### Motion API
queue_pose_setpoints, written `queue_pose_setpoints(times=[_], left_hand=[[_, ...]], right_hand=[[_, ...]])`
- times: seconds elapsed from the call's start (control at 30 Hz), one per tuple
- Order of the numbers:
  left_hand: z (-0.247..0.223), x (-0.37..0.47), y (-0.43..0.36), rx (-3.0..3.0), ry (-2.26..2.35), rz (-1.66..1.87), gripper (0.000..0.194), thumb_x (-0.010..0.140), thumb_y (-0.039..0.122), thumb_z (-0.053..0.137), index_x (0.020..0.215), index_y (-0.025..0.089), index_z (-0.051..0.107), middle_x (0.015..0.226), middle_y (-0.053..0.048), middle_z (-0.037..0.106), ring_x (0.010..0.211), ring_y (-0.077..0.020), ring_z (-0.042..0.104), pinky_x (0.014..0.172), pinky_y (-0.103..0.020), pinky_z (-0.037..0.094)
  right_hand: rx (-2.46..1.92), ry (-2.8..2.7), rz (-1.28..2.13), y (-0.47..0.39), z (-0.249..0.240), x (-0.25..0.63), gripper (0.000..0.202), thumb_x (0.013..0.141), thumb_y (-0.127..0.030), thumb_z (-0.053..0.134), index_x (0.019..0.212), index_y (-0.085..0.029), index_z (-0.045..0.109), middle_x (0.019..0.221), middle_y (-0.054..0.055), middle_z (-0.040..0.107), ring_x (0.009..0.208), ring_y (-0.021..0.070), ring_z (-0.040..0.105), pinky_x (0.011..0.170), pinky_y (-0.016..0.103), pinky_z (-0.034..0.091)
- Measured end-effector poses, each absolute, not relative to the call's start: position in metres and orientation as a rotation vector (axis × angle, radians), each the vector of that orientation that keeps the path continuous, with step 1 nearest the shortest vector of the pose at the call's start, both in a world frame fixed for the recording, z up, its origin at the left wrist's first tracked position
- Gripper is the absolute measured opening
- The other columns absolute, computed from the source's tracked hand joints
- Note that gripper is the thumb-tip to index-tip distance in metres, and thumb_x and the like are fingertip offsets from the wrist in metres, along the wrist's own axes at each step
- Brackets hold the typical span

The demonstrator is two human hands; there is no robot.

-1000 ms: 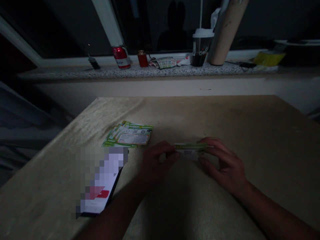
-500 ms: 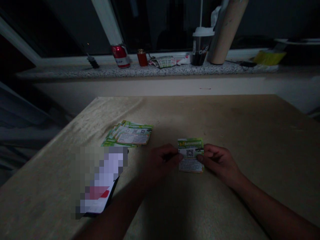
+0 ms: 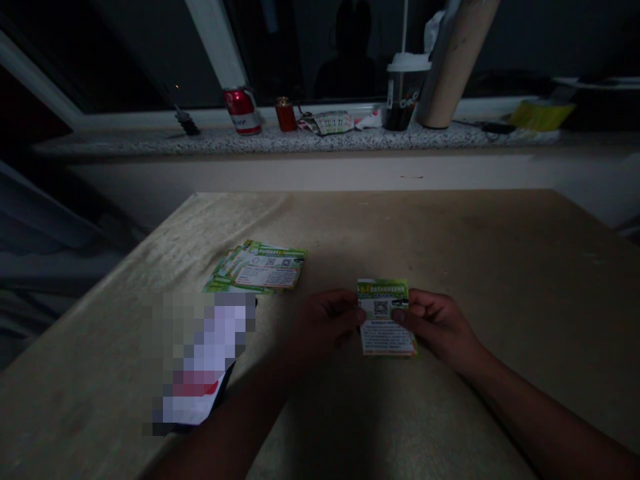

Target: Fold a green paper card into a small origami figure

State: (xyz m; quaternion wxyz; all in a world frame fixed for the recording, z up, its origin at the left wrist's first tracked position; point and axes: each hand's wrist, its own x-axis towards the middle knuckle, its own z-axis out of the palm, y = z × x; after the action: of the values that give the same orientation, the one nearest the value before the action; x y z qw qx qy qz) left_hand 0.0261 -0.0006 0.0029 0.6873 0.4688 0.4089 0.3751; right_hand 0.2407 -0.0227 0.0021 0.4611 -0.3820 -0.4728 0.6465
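Between my two hands is a green and white printed leaflet (image 3: pixel 387 337) with a QR code, its printed side facing me. My left hand (image 3: pixel 333 320) pinches its left edge, thumb in front. On the other edge, my right hand (image 3: pixel 435 320) grips it with the thumb across the front and the fingers behind. A fanned pile of similar leaflets (image 3: pixel 270 267) lies on the table to the left of my hands. Nearer to me, beside my left forearm, rests a phone (image 3: pixel 210 353) with its lit screen partly blurred out.
The pale table (image 3: pixel 450 233) reaches to the wall under a window sill (image 3: pixel 200 141). Along the sill stand a red can (image 3: pixel 243 112), an orange-red jar (image 3: pixel 285 115), a crumpled wrapper (image 3: pixel 327 123), a lidded drink cup (image 3: pixel 400 93), a tall tan cylinder (image 3: pixel 455 67) and a yellow item (image 3: pixel 543 115).
The leaflet's lower part now reaches further down and to the right, showing more of its printed text. Both hands keep nearly the same place. The pile and the phone have not moved.
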Motion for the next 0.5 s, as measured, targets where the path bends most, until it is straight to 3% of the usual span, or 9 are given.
queue_pose_setpoints(times=[0.17, 0.33, 0.4, 0.5], left_hand=[[0.001, 0.027, 0.000, 0.914, 0.905, 0.871, 0.023, 0.071, 0.027, 0.082, 0.091, 0.016, 0.078, 0.078, -0.006, 0.077, 0.063, -0.0169, 0.069, 0.057, -0.029, 0.054], [0.007, 0.027, 0.001, 0.761, 0.945, 0.935, 0.022, 0.066, 0.021, 0.084, 0.086, 0.017, 0.074, 0.082, -0.003, 0.077, 0.069, -0.0182, 0.072, 0.064, -0.031, 0.057], [0.007, 0.027, 0.000, 0.762, 0.946, 0.933, 0.021, 0.066, 0.021, 0.083, 0.085, 0.017, 0.074, 0.081, -0.003, 0.077, 0.069, -0.0180, 0.072, 0.063, -0.031, 0.057], [0.006, 0.028, -0.001, 0.820, 0.915, 0.924, 0.020, 0.068, 0.021, 0.081, 0.086, 0.016, 0.073, 0.077, -0.004, 0.075, 0.063, -0.0169, 0.070, 0.060, -0.030, 0.056]], right_hand=[[-0.901, -1.190, 1.520, -0.022, -0.008, 0.244, 0.024, 0.089, -0.036, 0.073, 0.107, -0.019, 0.075, 0.077, 0.003, 0.079, 0.065, 0.0182, 0.074, 0.070, 0.035, 0.063], [-0.879, -1.380, 1.125, -0.024, -0.012, 0.248, 0.040, 0.097, -0.024, 0.062, 0.136, -0.034, 0.059, 0.104, 0.004, 0.078, 0.084, 0.0166, 0.075, 0.075, 0.030, 0.061], [-0.875, -1.573, 0.894, -0.024, -0.009, 0.249, 0.044, 0.094, -0.018, 0.065, 0.135, -0.031, 0.062, 0.109, 0.006, 0.078, 0.091, 0.0182, 0.075, 0.080, 0.030, 0.062], [-0.835, -1.747, 0.653, -0.024, -0.004, 0.248, 0.033, 0.086, -0.016, 0.071, 0.117, -0.026, 0.075, 0.110, 0.008, 0.077, 0.095, 0.0217, 0.076, 0.081, 0.032, 0.063]])
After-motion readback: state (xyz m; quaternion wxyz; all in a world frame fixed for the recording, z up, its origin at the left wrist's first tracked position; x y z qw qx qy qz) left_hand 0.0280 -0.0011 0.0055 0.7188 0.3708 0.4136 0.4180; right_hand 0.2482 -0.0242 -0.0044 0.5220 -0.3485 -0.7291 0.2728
